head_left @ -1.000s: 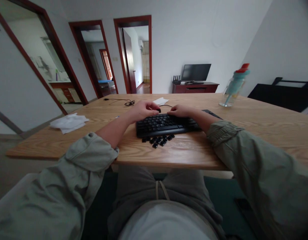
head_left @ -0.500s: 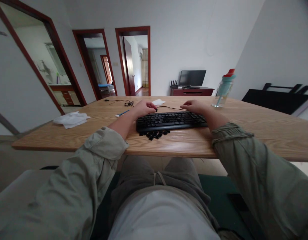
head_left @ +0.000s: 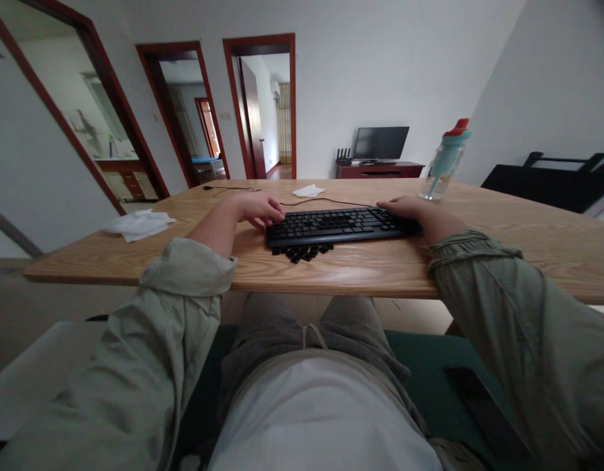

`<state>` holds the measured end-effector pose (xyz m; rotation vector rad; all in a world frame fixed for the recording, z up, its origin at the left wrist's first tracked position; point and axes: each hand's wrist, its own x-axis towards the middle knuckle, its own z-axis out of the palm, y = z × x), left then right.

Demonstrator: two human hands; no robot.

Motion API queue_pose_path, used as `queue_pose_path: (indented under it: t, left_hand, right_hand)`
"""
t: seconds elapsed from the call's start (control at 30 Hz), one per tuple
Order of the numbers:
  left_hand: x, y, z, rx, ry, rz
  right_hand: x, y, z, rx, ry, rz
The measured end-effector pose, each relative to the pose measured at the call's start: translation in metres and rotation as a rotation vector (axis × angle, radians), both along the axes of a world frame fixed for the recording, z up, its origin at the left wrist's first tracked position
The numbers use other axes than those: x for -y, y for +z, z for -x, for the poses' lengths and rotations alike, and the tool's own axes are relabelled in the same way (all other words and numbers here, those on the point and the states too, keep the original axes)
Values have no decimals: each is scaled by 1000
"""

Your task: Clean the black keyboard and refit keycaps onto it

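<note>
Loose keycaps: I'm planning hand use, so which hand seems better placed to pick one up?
Likely the left hand: nearer the loose keycaps, by the left end of the keyboard; the right hand is at its right end.

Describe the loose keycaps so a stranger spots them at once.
On the light wood-grained table, find the long black plastic keyboard. Small black keycaps lie clustered along the left part of its near edge. Unlike the keys seated in the keyboard, these rest loose on the table.
</note>
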<state>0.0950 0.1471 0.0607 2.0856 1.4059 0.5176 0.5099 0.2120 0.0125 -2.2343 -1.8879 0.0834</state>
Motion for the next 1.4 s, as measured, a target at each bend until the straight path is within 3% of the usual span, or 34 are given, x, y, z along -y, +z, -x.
queue_pose_path:
  t: [0.1, 0.43, 0.57, 0.73, 1.03, 1.4]
  left_hand:
    - [-4, -6, -7, -42, 32, 85]
    - [-34, -22, -15, 33, 86, -123]
    - [-36, -18, -37, -57, 20, -299]
    - [-35, -17, -59, -227, -100, -280]
    - [-36, -32, -55, -115, -181, -393]
    - [-33, -29, -50, -238, -262, -434]
  right_hand:
    - [-6, -1, -3, 6, 6, 51]
    - [-5, -4, -2, 60, -4, 16]
    - [-3, -4, 1, 58, -10, 7]
    - [4, 0, 8, 67, 0, 20]
    - [11, 3, 12, 39, 9, 33]
    - [10, 0, 11, 38, 18, -12]
